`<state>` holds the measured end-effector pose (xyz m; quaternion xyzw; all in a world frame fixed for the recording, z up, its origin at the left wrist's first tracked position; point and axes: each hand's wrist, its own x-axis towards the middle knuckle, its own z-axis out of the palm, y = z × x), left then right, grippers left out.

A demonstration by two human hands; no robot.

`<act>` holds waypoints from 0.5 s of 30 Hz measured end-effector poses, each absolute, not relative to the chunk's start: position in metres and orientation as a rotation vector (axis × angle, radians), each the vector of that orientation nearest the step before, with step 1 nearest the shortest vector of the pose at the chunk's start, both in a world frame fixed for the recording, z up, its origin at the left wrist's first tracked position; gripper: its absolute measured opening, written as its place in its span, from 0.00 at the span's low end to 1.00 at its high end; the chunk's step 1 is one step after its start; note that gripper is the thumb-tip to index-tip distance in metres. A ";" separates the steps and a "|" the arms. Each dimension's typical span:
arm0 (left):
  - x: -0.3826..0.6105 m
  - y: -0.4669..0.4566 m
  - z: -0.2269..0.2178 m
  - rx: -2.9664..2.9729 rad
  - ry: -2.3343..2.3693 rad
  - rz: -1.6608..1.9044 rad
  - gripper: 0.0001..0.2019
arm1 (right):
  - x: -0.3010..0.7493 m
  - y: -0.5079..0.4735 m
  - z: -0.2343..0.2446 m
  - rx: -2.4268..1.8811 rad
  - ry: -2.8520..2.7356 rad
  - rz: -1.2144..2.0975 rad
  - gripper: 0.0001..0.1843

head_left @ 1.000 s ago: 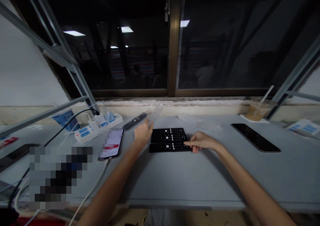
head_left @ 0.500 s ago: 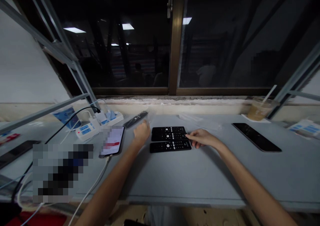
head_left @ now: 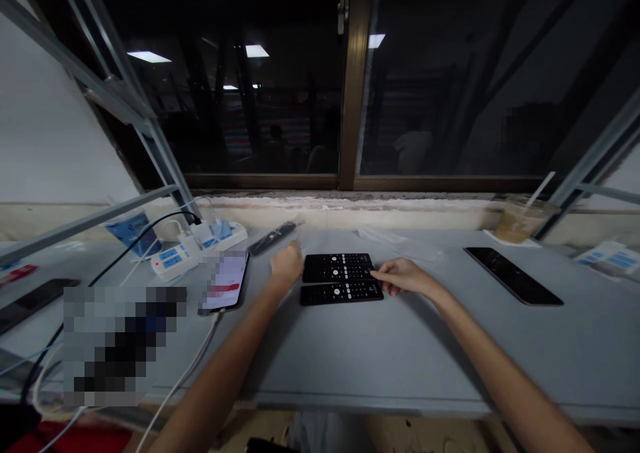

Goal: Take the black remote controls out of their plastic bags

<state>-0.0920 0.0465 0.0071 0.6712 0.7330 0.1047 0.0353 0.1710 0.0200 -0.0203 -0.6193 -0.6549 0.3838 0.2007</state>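
Three black remote controls lie side by side across the desk: a far one [head_left: 315, 259], a middle one [head_left: 325, 272] and a near one [head_left: 325, 295]. The far and middle ones touch or nearly touch. My left hand [head_left: 287, 263] is curled closed at their left ends; its fingertips are hidden, so what it grips cannot be seen. My right hand [head_left: 405, 276] pinches the right end of the middle remote, thumb on its edge and other fingers curled below. Another remote control in a clear plastic sleeve [head_left: 273, 238] lies beyond my left hand.
Left of my arm lie a lit phone [head_left: 225, 283] on a white cable [head_left: 195, 359] and a power strip [head_left: 175, 259] with plugs. A dark phone [head_left: 513, 276] and a drink cup with straw [head_left: 520, 219] stand right. Clear plastic [head_left: 395, 239] lies near the sill.
My left hand has shifted very slightly right, toward the ends of the remotes. My right hand and the remotes look almost the same.
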 end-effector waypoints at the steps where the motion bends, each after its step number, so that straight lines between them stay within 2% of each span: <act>1: -0.092 0.046 0.008 2.057 2.284 0.329 0.17 | 0.170 0.019 -0.019 -1.744 -1.842 0.968 0.20; 5: -0.093 0.045 0.010 2.046 2.398 0.380 0.18 | 0.163 0.014 -0.009 -1.542 -1.917 0.491 0.16; 10: -0.093 0.046 0.010 2.063 2.406 0.462 0.20 | 0.146 0.004 -0.006 -1.037 -2.229 0.519 0.13; 15: -0.092 0.046 0.009 2.060 2.390 0.497 0.20 | 0.140 0.003 -0.014 -0.991 -2.373 0.473 0.11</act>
